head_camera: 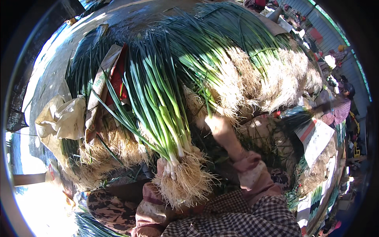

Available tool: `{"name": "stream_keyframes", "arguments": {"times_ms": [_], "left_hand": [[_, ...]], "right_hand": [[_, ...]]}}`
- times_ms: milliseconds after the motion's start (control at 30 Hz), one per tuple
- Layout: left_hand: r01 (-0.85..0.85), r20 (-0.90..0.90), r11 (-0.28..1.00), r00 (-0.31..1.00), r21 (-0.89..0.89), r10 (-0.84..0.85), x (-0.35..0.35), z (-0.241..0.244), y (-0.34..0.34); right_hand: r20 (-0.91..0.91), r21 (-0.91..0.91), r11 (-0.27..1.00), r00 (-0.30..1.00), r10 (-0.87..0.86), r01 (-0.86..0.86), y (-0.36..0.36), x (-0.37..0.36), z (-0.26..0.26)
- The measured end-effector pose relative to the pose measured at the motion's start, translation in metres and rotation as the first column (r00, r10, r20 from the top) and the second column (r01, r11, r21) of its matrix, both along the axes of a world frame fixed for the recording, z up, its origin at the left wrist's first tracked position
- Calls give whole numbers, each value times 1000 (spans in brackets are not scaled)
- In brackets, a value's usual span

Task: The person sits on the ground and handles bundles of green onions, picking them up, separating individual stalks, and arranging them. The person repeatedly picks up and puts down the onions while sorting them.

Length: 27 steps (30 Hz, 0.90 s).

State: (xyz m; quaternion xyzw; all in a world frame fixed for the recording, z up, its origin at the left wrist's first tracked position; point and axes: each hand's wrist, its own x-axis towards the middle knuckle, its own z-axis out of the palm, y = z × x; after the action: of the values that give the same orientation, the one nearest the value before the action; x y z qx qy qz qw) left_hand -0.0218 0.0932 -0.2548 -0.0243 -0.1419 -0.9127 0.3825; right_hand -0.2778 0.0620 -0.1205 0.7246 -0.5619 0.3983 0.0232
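Observation:
A thick bunch of spring onions (165, 118) lies before me, its green leaves pointing away and its pale tangled roots (186, 180) towards my lap. My left hand (161, 166) grips this bunch near the root end, mostly hidden behind the white stems. To the right of the bunch, my right hand (220, 127) is closed and slightly blurred. A single green leaf (209, 108) runs down into its fingertips. Just beyond that hand lie the roots of other spring onions (228, 91).
More rooted bunches (281, 77) line the right side; others (118, 142) lie at left beside a red-and-white sack (117, 78) and a crumpled pale sack (62, 118). Leaf scraps (266, 148) litter the ground. A person (340, 103) works at far right near a white sheet (316, 139).

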Motion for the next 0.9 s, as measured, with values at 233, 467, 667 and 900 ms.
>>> {"name": "stream_keyframes", "arguments": {"times_ms": [233,467,667,900], "left_hand": [[4,-15,1000,1000,-10,-4,-44,3,-9],[-95,91,996,991,-2,94,-4,-5,-11],[-66,81,998,994,-8,66,-24,-5,-7],[-84,123,996,989,-14,85,-28,-2,-6]], "right_hand": [[-440,685,158,576,-689,712,-187,-106,70],[-487,492,735,847,-212,466,-100,5,93],[756,536,828,530,-384,-165,-41,27,6],[705,-26,979,698,-124,200,-12,44,-9]]}}
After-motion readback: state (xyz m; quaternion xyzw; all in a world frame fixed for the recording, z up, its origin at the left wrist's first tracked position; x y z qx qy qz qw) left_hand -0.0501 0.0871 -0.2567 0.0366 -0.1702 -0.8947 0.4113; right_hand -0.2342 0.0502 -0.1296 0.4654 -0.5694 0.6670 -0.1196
